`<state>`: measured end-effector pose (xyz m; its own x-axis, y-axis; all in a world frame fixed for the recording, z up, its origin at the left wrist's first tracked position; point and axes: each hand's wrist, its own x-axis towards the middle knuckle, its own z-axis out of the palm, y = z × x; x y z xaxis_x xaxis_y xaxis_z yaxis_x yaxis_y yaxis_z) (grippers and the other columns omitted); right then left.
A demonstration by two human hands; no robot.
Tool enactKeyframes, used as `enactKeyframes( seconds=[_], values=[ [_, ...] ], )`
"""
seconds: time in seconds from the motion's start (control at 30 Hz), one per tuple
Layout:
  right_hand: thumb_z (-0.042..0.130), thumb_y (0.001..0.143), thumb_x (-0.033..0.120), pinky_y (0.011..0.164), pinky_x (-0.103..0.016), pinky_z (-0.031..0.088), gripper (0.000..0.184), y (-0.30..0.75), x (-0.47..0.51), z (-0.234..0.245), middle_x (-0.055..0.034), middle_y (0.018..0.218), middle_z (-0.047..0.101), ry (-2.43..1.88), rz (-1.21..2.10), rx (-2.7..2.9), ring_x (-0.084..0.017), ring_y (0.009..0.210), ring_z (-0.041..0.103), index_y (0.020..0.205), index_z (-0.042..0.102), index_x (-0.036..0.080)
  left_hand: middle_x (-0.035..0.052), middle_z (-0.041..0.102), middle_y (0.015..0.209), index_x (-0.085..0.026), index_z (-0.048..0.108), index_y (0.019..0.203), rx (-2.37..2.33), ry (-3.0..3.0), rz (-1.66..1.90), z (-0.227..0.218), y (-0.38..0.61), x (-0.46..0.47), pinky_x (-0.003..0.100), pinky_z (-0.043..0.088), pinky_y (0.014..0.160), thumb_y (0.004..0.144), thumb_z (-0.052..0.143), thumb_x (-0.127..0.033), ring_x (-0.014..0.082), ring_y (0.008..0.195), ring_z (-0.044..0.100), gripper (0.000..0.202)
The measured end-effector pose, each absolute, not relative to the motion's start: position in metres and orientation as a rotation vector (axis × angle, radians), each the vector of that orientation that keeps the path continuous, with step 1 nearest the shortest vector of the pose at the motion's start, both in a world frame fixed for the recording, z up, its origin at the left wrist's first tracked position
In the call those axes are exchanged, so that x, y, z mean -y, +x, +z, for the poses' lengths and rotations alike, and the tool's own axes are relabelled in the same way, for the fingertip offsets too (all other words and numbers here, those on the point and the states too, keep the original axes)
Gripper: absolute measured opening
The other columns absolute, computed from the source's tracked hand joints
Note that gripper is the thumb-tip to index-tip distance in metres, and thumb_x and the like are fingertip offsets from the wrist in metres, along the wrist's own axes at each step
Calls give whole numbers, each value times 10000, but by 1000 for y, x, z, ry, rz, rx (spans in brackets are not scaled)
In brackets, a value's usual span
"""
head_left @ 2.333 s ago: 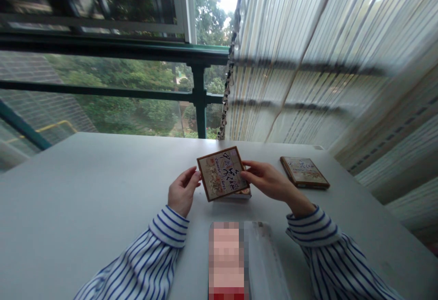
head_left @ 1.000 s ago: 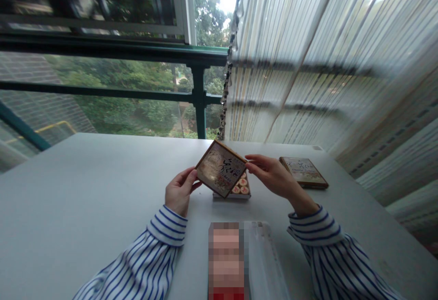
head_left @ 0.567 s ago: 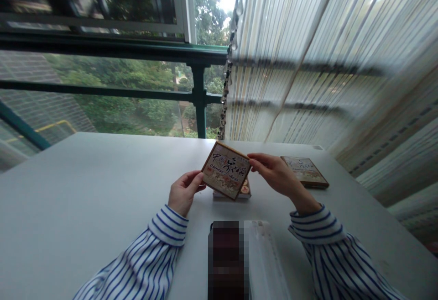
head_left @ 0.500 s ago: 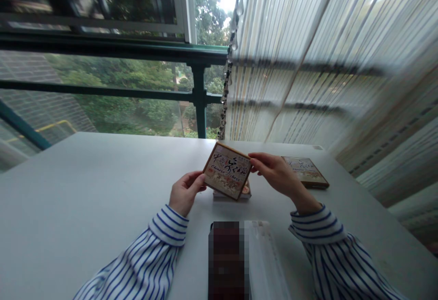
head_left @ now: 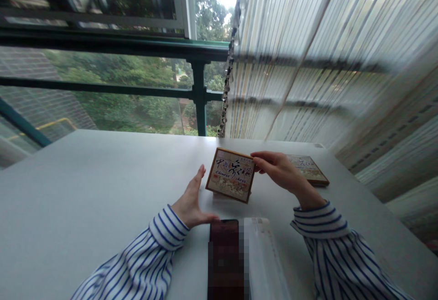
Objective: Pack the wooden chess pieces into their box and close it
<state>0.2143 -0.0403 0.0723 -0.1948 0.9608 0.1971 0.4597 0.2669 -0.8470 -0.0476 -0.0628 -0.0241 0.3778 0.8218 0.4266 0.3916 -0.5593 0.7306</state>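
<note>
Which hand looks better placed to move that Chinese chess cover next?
Probably the right hand: its fingertips pinch the Chinese chess cover at the upper right corner. The left hand is spread open, apart from the cover, its thumb by the top edge of a dark phone-like object.

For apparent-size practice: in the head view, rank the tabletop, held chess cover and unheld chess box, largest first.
Tabletop
Held chess cover
Unheld chess box, partly hidden by the right hand
</note>
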Motion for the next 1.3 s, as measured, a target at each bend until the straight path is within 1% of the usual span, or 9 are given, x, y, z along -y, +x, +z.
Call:
enactKeyframes(
  seconds=[0.13,0.33,0.57,0.7,0.8,0.93,1.03,1.17,1.3],
  values=[
    [499,795,289,579,-260,494,291,216,40,72,-61,786,670,-1301,849,1769,-138,659,606,1008,639,147,138,245,1401,-267,-10,1386,-1015,2185,1103,-32,-45,67,533,226,1011,388,782,-458,361,1253,257,1288],
    [503,791,294,570,-261,485,291,220,39,72,-62,755,667,-1332,814,1781,-142,650,597,995,639,136,169,208,1404,-207,-14,1388,-982,2306,1008,-28,-43,71,518,225,1011,340,806,-416,369,1257,230,1346],
    [502,793,298,571,-261,482,307,219,39,71,-65,776,667,-1322,834,1779,-138,654,591,1021,629,137,174,208,1404,-201,-32,1387,-1044,2334,1004,-26,-46,68,520,221,1008,442,769,-420,359,1258,232,1258],
    [501,788,295,571,-264,481,308,218,39,72,-64,771,666,-1321,842,1771,-137,649,588,1018,632,137,163,224,1402,-213,-17,1388,-1029,2325,1002,-27,-45,68,515,235,1006,405,777,-444,366,1248,253,1284],
    [503,785,298,570,-263,483,309,218,39,72,-64,774,666,-1328,837,1774,-138,651,590,1014,634,135,155,250,1395,-227,10,1389,-1036,2306,1016,-26,-46,68,516,245,1001,420,774,-435,359,1241,273,1251],
    [509,782,302,568,-259,484,305,218,38,72,-60,765,667,-1334,832,1761,-138,645,593,1001,638,135,171,356,1335,-198,20,1388,-1083,2207,1019,-20,-47,65,501,292,978,591,696,-404,300,1198,372,1065],
    [511,782,299,566,-260,484,302,217,38,72,-61,749,665,-1334,836,1756,-138,639,592,998,638,131,153,477,1240,-188,144,1373,-1100,2085,1047,-14,-44,63,443,380,923,723,588,-335,230,1062,514,801],
    [504,787,294,569,-263,482,289,215,39,72,-60,738,662,-1329,855,1763,-138,637,591,981,642,131,126,573,1134,-173,383,1279,-1095,1893,1155,-7,-40,62,400,459,835,729,580,-279,204,911,595,594],
    [507,788,309,565,-266,480,301,214,39,71,-60,733,661,-1322,879,1742,-141,641,591,998,633,134,94,614,1084,-174,479,1213,-1017,1705,1177,-4,-37,63,375,480,831,710,605,-261,202,907,607,526]
  ],
)
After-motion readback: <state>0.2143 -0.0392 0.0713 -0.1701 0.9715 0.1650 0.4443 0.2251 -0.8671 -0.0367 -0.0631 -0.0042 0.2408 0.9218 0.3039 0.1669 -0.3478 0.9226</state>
